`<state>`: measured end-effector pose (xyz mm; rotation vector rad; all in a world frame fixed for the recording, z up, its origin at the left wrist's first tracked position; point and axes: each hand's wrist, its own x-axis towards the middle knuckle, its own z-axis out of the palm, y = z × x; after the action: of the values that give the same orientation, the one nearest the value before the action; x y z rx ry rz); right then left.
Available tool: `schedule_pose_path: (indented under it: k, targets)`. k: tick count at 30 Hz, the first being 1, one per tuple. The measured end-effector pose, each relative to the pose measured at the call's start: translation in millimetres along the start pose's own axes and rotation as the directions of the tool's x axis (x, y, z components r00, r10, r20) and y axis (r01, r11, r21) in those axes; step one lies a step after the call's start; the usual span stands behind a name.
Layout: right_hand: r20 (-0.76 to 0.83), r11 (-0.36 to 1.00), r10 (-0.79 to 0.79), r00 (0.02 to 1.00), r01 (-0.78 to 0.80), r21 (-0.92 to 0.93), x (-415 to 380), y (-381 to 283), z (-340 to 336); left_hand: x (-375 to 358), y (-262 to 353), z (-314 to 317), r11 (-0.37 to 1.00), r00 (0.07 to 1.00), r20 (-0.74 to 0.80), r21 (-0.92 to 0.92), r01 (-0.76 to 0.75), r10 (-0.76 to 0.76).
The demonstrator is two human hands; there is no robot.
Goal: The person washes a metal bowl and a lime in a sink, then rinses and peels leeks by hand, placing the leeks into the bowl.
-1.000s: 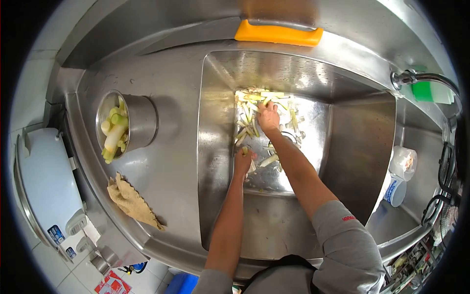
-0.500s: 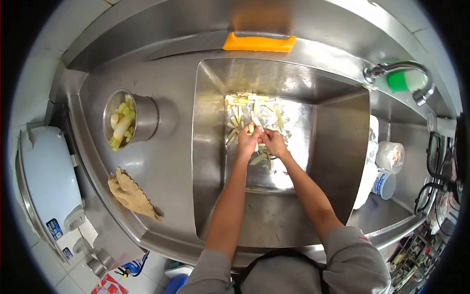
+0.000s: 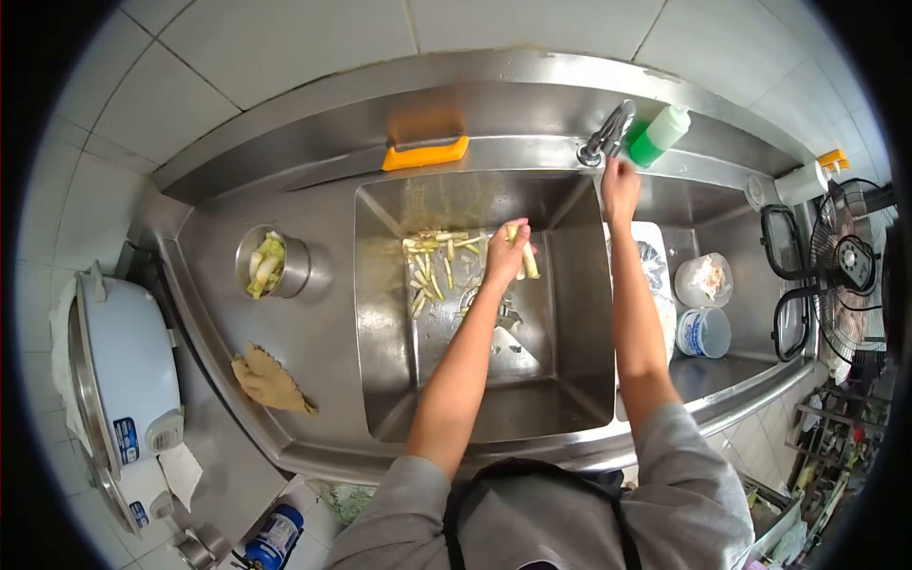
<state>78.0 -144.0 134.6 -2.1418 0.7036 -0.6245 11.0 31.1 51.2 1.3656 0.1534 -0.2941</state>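
Observation:
My left hand [image 3: 506,255] is closed around pale green stalk pieces [image 3: 529,261] over the right part of the steel sink basin [image 3: 579,351]. My right hand [image 3: 621,185] is raised at the chrome faucet [image 3: 606,142] behind the basin, its fingers bunched at the faucet and partly hidden. Cut stalk pieces [image 3: 432,271] lie scattered on the basin floor, mostly at the back left. A metal pot [image 3: 296,266] holding more stalks lies on the counter to the left.
An orange-handled tool [image 3: 426,154] rests on the back ledge. A green soap bottle [image 3: 660,136] stands beside the faucet. Tubs [image 3: 704,332] sit on the right. A brown cloth [image 3: 271,380] lies on the left counter, near a fan [image 3: 848,261] across at far right.
My right hand has left the basin and moved up and right to the faucet. My left hand has moved right, still holding stalk pieces. The view has shifted.

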Motion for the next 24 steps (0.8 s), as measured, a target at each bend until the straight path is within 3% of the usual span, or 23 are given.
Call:
schedule_pose_path:
  k: [1,2,4,5,7,9,10,12,13,15,17,18,19,20,21,22,23,24]
  targets:
    - [-0.104,0.999,-0.033,0.994,0.030,-0.031,23,-7,2,1,4,7,0.998,0.998,0.026,-0.019,-0.060,0.060]
    - [-0.109,0.999,-0.043,0.993,0.041,-0.015,46,-12,5,1,7,12,0.997,0.996,0.042,-0.006,-0.081,0.081]
    - [0.056,0.987,-0.003,0.998,0.011,-0.161,76,-15,13,-2,13,21,0.996,0.994,0.067,-0.041,-0.081,0.084]
    - [0.056,0.989,-0.006,0.998,0.014,-0.147,84,-14,16,-2,15,23,0.996,0.994,0.071,-0.054,-0.074,0.078]
    - [-0.061,0.986,0.128,0.990,-0.134,-0.104,89,-14,17,-5,24,22,0.995,0.993,0.093,0.061,-0.084,0.078]
    - [-0.087,0.984,0.060,0.994,-0.074,-0.162,94,-11,15,-7,31,24,0.977,0.994,0.065,0.188,-0.099,0.088]
    - [0.043,0.977,0.194,0.980,-0.197,0.087,97,-10,12,-7,33,24,0.971,0.995,0.051,0.219,-0.097,0.088]
    - [0.269,0.788,0.315,0.910,-0.409,0.460,96,-3,9,-12,42,28,0.966,0.995,0.032,0.237,-0.102,0.098]
    - [0.265,0.792,0.311,0.913,-0.403,0.458,94,8,11,-12,43,32,0.962,0.994,0.015,0.250,-0.109,0.109]
    - [0.327,0.543,0.339,0.882,-0.467,0.698,89,27,15,-7,40,41,0.957,0.990,0.023,0.255,-0.140,0.138]
    - [0.249,0.698,0.251,0.935,-0.353,0.622,66,18,5,-2,36,45,0.950,0.987,0.027,0.267,-0.160,0.158]
    - [0.232,0.767,0.205,0.951,-0.303,0.566,45,11,-2,1,34,48,0.982,0.997,0.027,0.174,-0.077,0.073]
    - [0.219,0.904,0.102,0.970,-0.182,0.387,20,10,-7,5,33,51,0.997,0.999,0.035,0.077,0.006,-0.009]
    - [0.258,0.995,-0.012,0.966,-0.014,0.096,-3,32,3,10,25,52,0.997,1.000,-0.018,0.079,0.007,-0.005]
    - [0.310,0.990,-0.126,0.942,0.101,0.094,-46,16,-5,11,20,53,0.998,1.000,-0.021,0.069,0.013,-0.012]
    - [0.510,0.980,-0.120,0.852,0.185,-0.078,-68,34,11,13,17,52,0.986,0.988,-0.154,0.166,0.012,0.014]
    - [0.546,0.997,-0.004,0.838,0.048,-0.067,-92,49,26,15,10,50,0.964,0.959,-0.281,0.263,0.030,0.047]
    - [0.582,0.994,0.011,0.813,0.052,-0.092,-101,35,17,28,-22,41,0.951,0.946,-0.323,0.300,0.071,0.031]
